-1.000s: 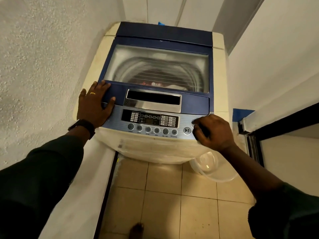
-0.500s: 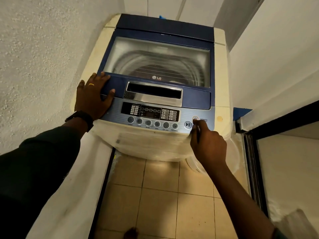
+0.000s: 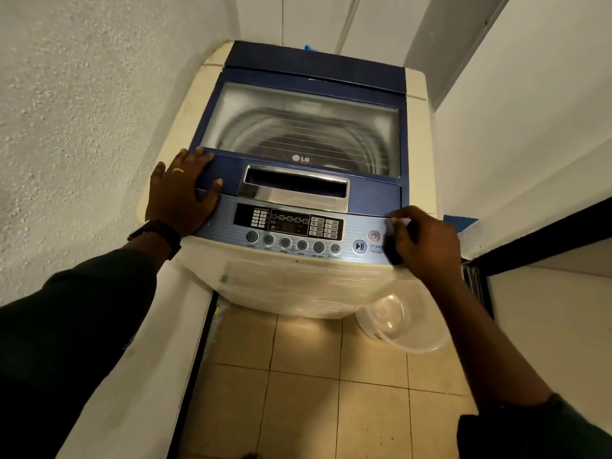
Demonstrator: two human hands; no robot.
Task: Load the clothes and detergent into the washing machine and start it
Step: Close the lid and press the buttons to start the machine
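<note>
A top-loading washing machine [image 3: 420,134], cream with a blue top, fills the alcove, and its glass lid [image 3: 298,124] is closed. Dark clothes [image 3: 291,145] show dimly through the glass. My left hand [image 3: 180,197] lies flat with fingers spread on the lid's front left corner and the end of the control panel [image 3: 288,226]. My right hand [image 3: 424,243] hovers at the panel's right end with fingers curled and nothing in them. It sits just right of the round power button [image 3: 374,235] and the start/pause button [image 3: 359,246]. The display looks dark.
A clear plastic container [image 3: 404,326] sits low by the machine's front right corner, under my right wrist. Rough white walls close in on the left and right. A white ledge [image 3: 132,359] runs along the left, a dark door frame [image 3: 530,240] along the right. Beige floor tiles [image 3: 314,392] lie below.
Half a second ago my right index finger touched the power button; now the hand has drawn back to the right with fingers curled. My left hand has stayed on the lid corner.
</note>
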